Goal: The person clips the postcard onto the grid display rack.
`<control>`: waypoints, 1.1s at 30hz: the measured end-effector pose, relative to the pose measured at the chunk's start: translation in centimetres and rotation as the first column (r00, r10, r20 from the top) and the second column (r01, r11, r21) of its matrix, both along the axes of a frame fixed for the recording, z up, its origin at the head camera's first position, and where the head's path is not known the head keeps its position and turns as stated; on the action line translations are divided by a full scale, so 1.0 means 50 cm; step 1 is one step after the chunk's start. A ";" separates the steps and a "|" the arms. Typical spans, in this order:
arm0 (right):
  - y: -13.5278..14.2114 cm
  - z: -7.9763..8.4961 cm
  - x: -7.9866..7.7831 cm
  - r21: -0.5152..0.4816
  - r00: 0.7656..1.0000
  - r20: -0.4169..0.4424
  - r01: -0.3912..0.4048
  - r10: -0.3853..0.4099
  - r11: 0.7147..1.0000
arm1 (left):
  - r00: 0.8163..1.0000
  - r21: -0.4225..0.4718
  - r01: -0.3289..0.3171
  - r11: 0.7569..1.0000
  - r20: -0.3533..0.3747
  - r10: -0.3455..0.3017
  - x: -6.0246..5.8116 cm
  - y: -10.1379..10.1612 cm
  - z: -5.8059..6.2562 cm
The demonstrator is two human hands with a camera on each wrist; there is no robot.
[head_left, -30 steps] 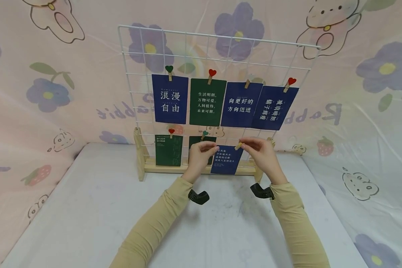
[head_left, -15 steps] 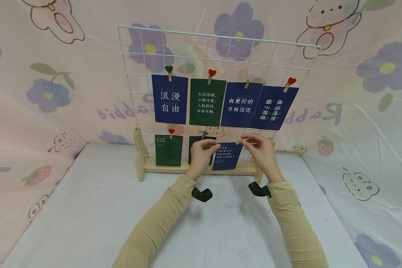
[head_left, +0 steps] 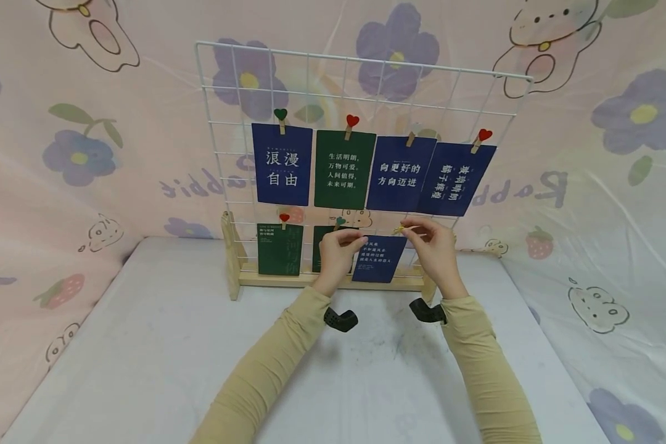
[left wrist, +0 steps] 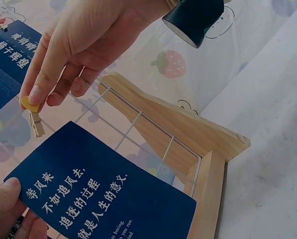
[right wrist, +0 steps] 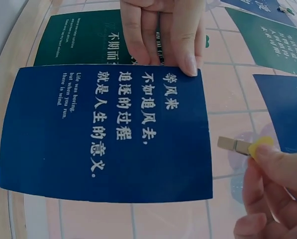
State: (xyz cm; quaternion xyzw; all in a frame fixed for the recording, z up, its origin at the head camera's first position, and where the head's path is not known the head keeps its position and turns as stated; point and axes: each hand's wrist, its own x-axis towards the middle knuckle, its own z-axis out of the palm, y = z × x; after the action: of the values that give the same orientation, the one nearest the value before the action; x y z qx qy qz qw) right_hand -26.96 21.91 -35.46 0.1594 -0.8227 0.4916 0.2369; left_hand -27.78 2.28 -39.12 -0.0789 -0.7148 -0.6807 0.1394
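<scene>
My left hand (head_left: 338, 256) pinches a blue card (head_left: 380, 259) with white writing by its upper left corner, in front of the grid's lower row. Thumb and fingers of my right hand (head_left: 435, 250) pinch a small wooden clothespin (right wrist: 234, 144) by its yellow heart end. In the right wrist view a gap separates the clothespin's tip from the card's top edge. Behind my left hand, a green card (right wrist: 83, 37) is partly covered by the hand and the blue card.
A white wire grid (head_left: 366, 58) stands in a wooden base (head_left: 277, 280) on the white table (head_left: 161, 351). Several blue and green cards hang on it from heart clothespins, among them a slanted blue card (head_left: 457, 179) at upper right and a green card (head_left: 279, 250) at lower left.
The blue card has shifted slightly up and right with my left hand. My right hand has risen a little, and the clothespin has moved from the card's upper right corner to just above it.
</scene>
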 end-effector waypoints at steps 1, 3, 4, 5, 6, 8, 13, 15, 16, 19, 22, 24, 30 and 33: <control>-0.001 -0.001 -0.001 0.002 1.000 -0.002 0.004 -0.004 1.000 | 1.000 0.002 -0.003 1.000 -0.003 0.003 -0.001 0.001 0.000; -0.001 -0.003 -0.004 0.011 1.000 -0.008 0.014 -0.014 1.000 | 1.000 -0.002 -0.011 1.000 -0.004 0.011 -0.002 0.003 0.000; -0.002 -0.003 -0.005 0.019 1.000 -0.012 0.022 -0.022 1.000 | 1.000 -0.003 -0.015 1.000 -0.004 0.015 -0.002 0.004 0.000; -0.002 -0.004 -0.006 0.026 0.999 -0.017 0.028 -0.028 0.999 | 1.000 -0.002 -0.017 1.000 -0.006 0.017 -0.003 0.005 0.000; -0.003 -0.003 -0.006 0.033 0.999 -0.024 0.033 -0.032 0.999 | 1.000 -0.002 -0.018 1.000 -0.007 0.018 -0.003 0.006 -0.001; -0.004 -0.003 -0.007 0.045 0.999 -0.037 0.040 -0.039 0.998 | 1.000 -0.006 -0.025 1.000 -0.012 0.025 -0.005 0.009 -0.002; -0.007 -0.001 -0.009 0.062 0.998 -0.045 0.056 -0.053 0.997 | 0.999 -0.014 -0.041 0.999 -0.021 0.040 -0.004 0.014 -0.001; -0.008 -0.001 -0.010 0.069 0.997 -0.047 0.065 -0.062 0.996 | 0.999 -0.021 -0.049 0.999 -0.024 0.048 -0.003 0.016 0.000; -0.009 -0.001 -0.011 0.072 0.997 -0.048 0.070 -0.066 0.995 | 0.998 -0.025 -0.053 0.998 -0.027 0.052 -0.003 0.017 0.001; -0.010 -0.002 -0.014 0.085 0.995 -0.052 0.088 -0.084 0.992 | 0.997 -0.037 -0.067 0.997 -0.041 0.065 -0.005 0.019 0.002; -0.011 -0.004 -0.017 0.095 0.993 -0.063 0.105 -0.099 0.990 | 0.996 -0.044 -0.079 0.996 -0.055 0.076 -0.006 0.021 0.004; -0.012 -0.004 -0.018 0.100 0.992 -0.073 0.114 -0.107 0.988 | 0.995 -0.045 -0.085 0.995 -0.063 0.082 -0.006 0.023 0.005; -0.019 -0.003 -0.016 0.119 0.986 -0.098 0.146 -0.135 0.982 | 0.993 -0.032 -0.101 0.994 -0.065 0.098 -0.003 0.026 0.008; -0.022 -0.004 -0.015 0.128 0.984 -0.103 0.161 -0.148 0.979 | 0.992 -0.027 -0.110 0.994 -0.057 0.109 0.000 0.027 0.010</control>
State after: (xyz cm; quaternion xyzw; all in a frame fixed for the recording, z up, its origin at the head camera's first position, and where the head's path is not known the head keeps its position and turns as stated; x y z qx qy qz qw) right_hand -27.73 20.79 -35.64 0.1332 -0.8521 0.4068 0.3010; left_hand -27.79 3.65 -38.64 -0.0604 -0.7241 -0.6588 0.1950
